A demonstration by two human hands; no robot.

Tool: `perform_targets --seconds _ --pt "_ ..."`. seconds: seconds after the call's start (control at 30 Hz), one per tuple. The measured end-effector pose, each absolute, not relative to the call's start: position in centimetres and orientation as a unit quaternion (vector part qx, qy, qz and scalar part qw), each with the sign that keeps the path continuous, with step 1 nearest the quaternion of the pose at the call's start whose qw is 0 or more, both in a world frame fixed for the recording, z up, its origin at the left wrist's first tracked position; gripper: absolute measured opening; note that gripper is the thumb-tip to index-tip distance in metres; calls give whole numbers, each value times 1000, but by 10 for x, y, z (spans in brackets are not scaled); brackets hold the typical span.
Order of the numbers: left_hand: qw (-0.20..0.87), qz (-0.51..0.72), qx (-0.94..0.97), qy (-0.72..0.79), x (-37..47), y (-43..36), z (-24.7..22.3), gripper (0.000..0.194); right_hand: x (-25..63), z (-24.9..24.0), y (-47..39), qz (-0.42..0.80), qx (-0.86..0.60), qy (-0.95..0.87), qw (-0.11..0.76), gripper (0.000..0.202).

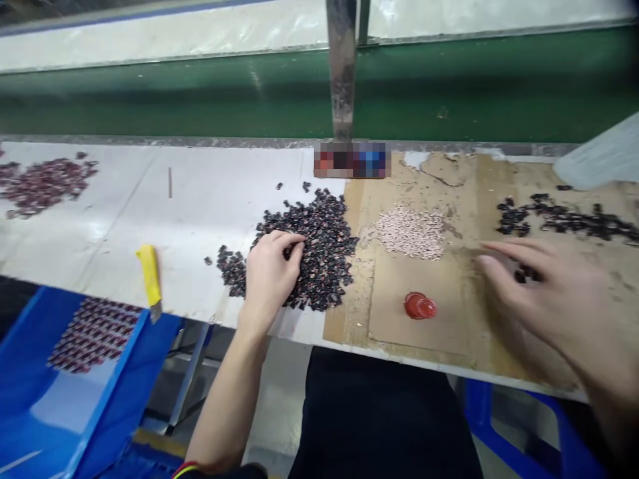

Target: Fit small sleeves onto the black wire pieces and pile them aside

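The left hand point(272, 269) is at the pile of black parts point(324, 256), the blurred right hand point(559, 296) right of the red cup point(418, 306); whether either grip clamps anything, I cannot tell.

We have a broad, loose heap of small black pieces point(324, 243) with reddish flecks, jumbled together on the white tabletop point(200, 219) and spilling onto the cardboard point(362, 199). On our right, more black pieces point(594, 223) lie in a ragged band, unsorted.
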State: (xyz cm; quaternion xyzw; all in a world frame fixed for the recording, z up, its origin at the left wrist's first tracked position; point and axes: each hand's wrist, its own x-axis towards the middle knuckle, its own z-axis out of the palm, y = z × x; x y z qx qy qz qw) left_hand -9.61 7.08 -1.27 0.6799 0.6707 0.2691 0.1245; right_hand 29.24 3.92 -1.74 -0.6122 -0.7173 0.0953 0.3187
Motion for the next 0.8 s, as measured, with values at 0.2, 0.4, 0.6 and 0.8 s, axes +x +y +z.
perform_targets --seconds 0.2,0.4,0.6,0.8 --pt "149 349 632 675 -97 67 -6 16 220 -7 82 56 -535 -823 181 26" --pt "502 502 452 541 -78 48 10 18 207 -14 91 31 -519 -841 153 26" --pt "573 508 423 484 -62 40 15 19 203 -9 96 15 -540 -825 167 25" --pt "500 532 460 506 -37 36 27 17 211 3 91 140 -576 -743 311 17"
